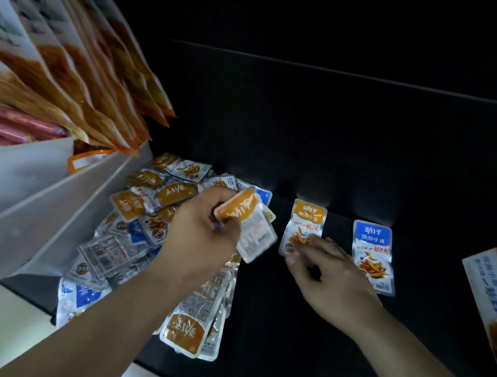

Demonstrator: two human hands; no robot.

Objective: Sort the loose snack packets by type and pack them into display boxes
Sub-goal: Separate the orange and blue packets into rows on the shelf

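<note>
A heap of loose snack packets (143,212), orange-topped and blue-topped, lies on the dark surface at the left. My left hand (200,231) pinches one orange-topped packet (248,225) above the heap's right edge, back side showing. To its right an orange-topped packet (304,225) lies alone, face up. My right hand (323,265) rests at that packet's lower edge, fingertips touching it, fingers loosely bent. Further right a single blue-topped packet (374,253) lies face up. A short row of orange-topped packets (192,328) is stacked near the front under my left forearm.
A white display rack (42,185) with large orange snack bags (75,75) and red sausages (13,126) stands at the left. A display box (490,287) with blue and orange print enters at the right edge. The dark surface (293,318) stretches between my arms.
</note>
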